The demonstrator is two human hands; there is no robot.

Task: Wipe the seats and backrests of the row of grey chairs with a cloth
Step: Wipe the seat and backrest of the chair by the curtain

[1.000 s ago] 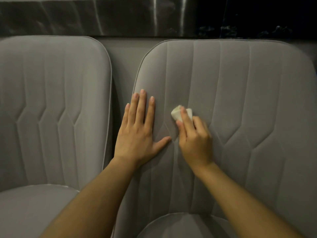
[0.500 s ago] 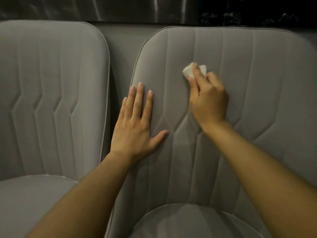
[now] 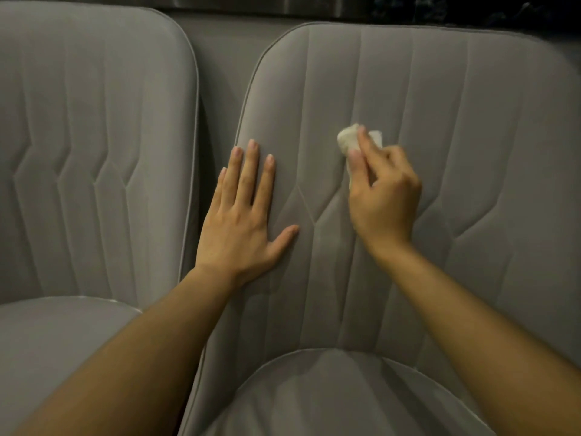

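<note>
Two grey padded chairs stand side by side. The right chair's backrest [image 3: 471, 136] fills most of the view, its seat [image 3: 330, 398] below. My right hand [image 3: 382, 193] presses a small crumpled white cloth [image 3: 349, 140] against the middle of that backrest, fingers closed on it. Flat on the same backrest, near its left edge, lies my left hand [image 3: 242, 221] with fingers spread and nothing in it. The left chair's backrest [image 3: 94, 146] and seat [image 3: 47, 341] are at the left.
A narrow dark gap [image 3: 204, 152] separates the two backrests. Behind the chairs runs a grey wall [image 3: 226, 42] with a dark glossy band [image 3: 345, 4] along the top of the view.
My right hand with the cloth went up the backrest and has now slid back down a little. The left hand stays flat in place. The view has tilted slightly downward.
</note>
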